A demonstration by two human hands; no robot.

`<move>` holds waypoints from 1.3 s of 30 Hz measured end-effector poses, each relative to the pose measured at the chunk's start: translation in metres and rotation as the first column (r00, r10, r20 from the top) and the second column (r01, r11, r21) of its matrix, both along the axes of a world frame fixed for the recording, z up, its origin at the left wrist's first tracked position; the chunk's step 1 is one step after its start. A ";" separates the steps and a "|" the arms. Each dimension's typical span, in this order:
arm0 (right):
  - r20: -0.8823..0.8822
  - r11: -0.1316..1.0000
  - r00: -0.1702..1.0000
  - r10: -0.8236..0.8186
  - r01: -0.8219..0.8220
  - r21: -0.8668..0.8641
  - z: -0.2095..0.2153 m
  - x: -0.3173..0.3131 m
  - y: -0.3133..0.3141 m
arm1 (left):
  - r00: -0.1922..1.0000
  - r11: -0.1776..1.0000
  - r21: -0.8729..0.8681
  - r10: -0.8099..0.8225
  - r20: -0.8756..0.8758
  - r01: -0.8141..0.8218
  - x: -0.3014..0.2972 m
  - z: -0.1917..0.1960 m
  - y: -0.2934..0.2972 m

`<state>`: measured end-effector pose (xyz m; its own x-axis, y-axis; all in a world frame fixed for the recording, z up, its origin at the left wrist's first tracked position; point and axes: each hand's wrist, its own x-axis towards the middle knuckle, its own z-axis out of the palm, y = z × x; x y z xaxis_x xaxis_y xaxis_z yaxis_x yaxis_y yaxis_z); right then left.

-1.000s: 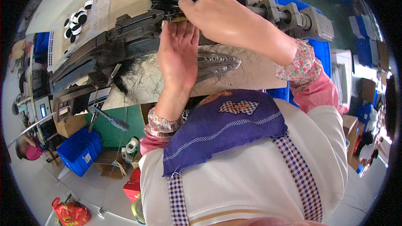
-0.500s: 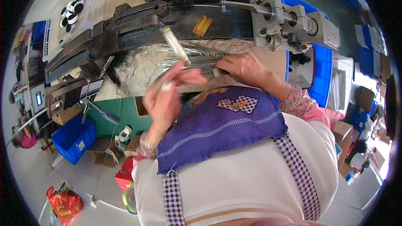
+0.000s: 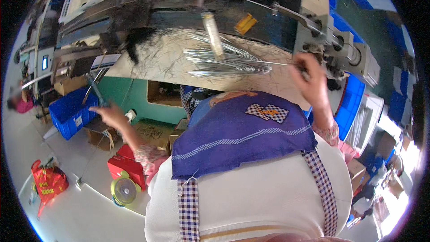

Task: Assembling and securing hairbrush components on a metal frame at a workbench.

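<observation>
My right hand (image 3: 311,80) is closed at the right end of the bench, its fingers somewhat blurred. Pinched in it is a thin metal wire (image 3: 281,64), which runs left toward a pile of bent silvery wires (image 3: 224,60) on the wooden bench top. My left hand (image 3: 113,115) is stretched far out to the left, below the bench edge, with a finger pointing out. It is at the lower end of a grey-blue lever grip (image 3: 97,90); whether they touch I cannot tell. A white-wrapped handle (image 3: 212,33) hangs from the machine over the wire pile.
The long dark metal machine (image 3: 156,11) spans the back, with a grey clamp unit (image 3: 347,49) at its right. A yellow block (image 3: 246,23) rests on it. Black bristles (image 3: 139,40) litter the bench. A blue crate (image 3: 71,112) and red box (image 3: 125,166) stand at left.
My left hand has swung from beside the wrapped handle out to the far left. My right hand has moved right from the wire pile, drawing a wire. The whole view has shifted.
</observation>
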<state>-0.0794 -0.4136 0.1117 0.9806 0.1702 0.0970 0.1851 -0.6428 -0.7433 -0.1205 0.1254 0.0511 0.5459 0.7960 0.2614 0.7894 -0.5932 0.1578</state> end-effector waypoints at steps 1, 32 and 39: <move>0.031 0.995 0.994 -0.101 0.101 0.011 0.012 -0.001 -0.005 | 0.970 0.977 -0.150 -0.120 0.213 0.154 0.001 -0.013 -0.013; 0.407 0.822 0.822 0.398 -0.122 -0.556 0.048 0.111 0.061 | 0.917 -0.932 0.102 0.361 0.171 0.348 0.101 0.135 -0.229; 0.378 0.891 0.869 0.321 -0.142 -0.430 0.057 0.103 0.061 | 0.498 -0.540 -0.152 0.583 0.642 0.828 0.078 0.098 -0.180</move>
<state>0.0234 -0.3529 0.1692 0.7816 0.4972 0.3766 0.6048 -0.7517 -0.2630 -0.0430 -0.0541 0.1492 0.9983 0.0472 0.0336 -0.0575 0.8761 0.4786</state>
